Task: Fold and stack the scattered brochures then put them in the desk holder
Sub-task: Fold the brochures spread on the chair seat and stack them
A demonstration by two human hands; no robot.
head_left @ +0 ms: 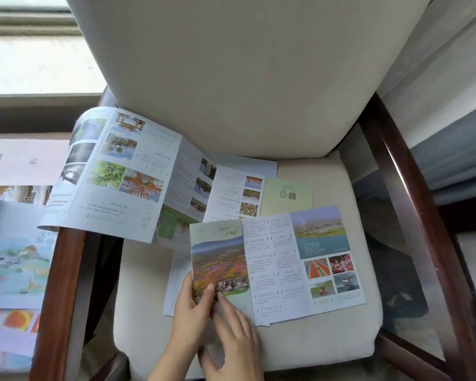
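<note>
Two hands are being held over a colourful brochure point(300, 259), which is lying partly unfolded at about 5 o'clock on the cream chair cushion point(313, 347). Its cover panel is being pinched at the near left corner by the left hand point(193, 314), thumb on top and fingers curled beneath. The right hand point(234, 334), blurred, is being held at 4 o'clock of the left hand, its fingers stretched loosely over the brochure's near edge with nothing gripped. A larger open brochure point(116, 174) is being propped at 10 o'clock, draped over the wooden armrest point(58, 284). A pale green leaflet point(286, 193) is lying at 12 o'clock of the pinched brochure.
</note>
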